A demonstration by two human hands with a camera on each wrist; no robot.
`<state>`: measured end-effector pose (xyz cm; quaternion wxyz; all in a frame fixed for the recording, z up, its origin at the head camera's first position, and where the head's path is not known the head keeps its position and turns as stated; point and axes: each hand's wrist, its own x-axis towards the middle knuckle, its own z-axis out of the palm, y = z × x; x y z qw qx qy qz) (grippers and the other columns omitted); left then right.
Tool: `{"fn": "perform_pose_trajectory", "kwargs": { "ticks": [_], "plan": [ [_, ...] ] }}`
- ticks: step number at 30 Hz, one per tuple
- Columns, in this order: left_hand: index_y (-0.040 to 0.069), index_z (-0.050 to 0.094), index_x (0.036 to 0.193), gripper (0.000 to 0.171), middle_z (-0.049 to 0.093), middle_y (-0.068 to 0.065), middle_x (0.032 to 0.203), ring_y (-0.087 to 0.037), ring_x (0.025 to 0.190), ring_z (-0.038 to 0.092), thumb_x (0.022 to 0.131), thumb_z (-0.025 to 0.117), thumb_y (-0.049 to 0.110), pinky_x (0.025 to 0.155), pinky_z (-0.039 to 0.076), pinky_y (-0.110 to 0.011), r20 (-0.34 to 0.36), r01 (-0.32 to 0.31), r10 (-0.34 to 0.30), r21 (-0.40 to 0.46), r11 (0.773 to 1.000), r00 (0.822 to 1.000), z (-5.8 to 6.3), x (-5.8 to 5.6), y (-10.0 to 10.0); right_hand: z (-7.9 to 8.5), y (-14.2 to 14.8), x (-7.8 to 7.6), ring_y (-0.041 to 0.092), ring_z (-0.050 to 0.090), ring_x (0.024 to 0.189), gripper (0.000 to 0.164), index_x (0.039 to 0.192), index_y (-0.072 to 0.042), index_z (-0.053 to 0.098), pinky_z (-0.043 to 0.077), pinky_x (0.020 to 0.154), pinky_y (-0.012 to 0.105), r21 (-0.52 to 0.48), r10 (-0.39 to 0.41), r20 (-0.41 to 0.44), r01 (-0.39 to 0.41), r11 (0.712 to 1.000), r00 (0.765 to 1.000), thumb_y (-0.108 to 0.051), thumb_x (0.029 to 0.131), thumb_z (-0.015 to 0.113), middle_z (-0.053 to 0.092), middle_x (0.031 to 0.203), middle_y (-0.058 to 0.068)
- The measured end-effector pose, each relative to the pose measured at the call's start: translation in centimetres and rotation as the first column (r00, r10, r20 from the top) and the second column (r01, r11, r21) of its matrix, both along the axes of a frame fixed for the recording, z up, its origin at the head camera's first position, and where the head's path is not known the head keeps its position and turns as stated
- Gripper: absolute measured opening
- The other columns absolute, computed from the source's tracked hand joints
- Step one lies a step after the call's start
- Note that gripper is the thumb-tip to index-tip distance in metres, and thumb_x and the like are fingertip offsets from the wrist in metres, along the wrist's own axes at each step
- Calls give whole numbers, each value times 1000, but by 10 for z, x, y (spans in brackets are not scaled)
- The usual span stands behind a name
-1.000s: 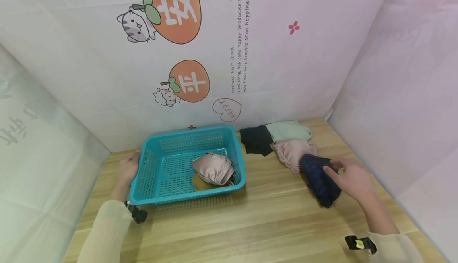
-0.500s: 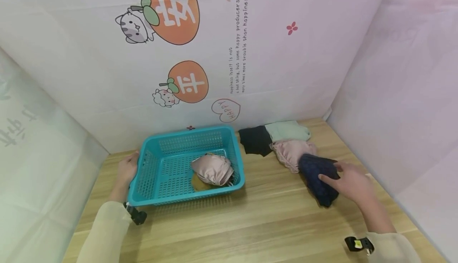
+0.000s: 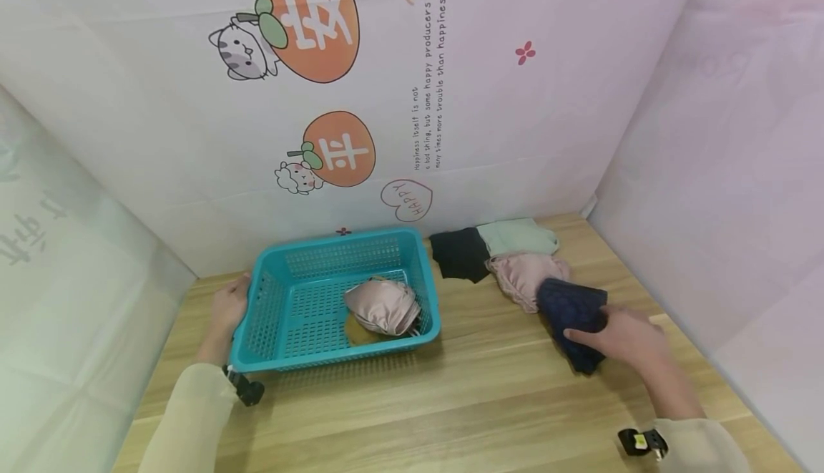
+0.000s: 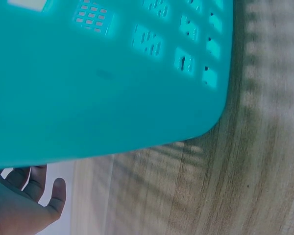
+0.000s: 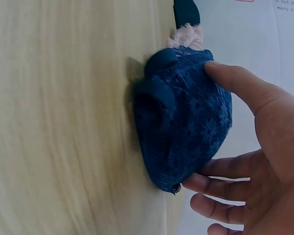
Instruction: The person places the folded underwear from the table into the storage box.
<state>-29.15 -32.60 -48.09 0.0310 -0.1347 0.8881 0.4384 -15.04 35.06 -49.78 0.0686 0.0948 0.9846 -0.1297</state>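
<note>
Right hand [image 3: 627, 335] pinching navy cloth [image 3: 571, 307] between thumb and fingers, left hand [image 3: 229, 304] at teal basket [image 3: 341, 255], grip unclear

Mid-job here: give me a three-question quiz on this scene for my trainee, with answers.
1. Which hand touches the navy lace garment?
2. True or false: the turquoise basket is empty.
3. What colour is the garment directly right of the black garment? a) mustard, b) mint, c) red

Key:
1. The right hand.
2. False; it holds a pale pink satin garment and mustard fabric.
3. b, the mint garment.
</note>
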Motion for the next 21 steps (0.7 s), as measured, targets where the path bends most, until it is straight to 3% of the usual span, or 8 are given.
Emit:
{"fn": "perform_pose_trajectory", "kwargs": {
  "ticks": [6, 11, 21],
  "plan": [
    [5, 38, 153, 73, 37, -26, 156, -49, 143, 35, 105, 21, 58, 112, 36, -63, -12, 1, -1, 6, 1000, 1000, 0, 0, 0, -2, -2, 2, 64, 48, 115, 130, 134, 16, 49, 44, 83, 74, 8, -15, 14, 15, 1000, 1000, -93, 64, 58, 50, 133, 43],
    [6, 37, 153, 74, 39, -26, 156, -49, 143, 36, 105, 20, 59, 111, 37, -63, -9, -5, 5, 11, 1000, 1000, -1, 0, 1, -5, -2, 2, 62, 55, 108, 122, 130, 14, 54, 46, 79, 72, 8, 0, 16, 0, 1000, 1000, -88, 65, 64, 57, 125, 42],
    [8, 37, 154, 72, 38, -25, 156, -49, 144, 35, 105, 20, 58, 113, 35, -64, -12, -1, 1, -15, 1000, 1000, -3, -1, -1, -14, -11, 2, 58, 60, 102, 102, 125, 14, 57, 48, 77, 71, 26, 35, -75, -33, 999, 997, -70, 70, 76, 61, 119, 39]
  ]
}}
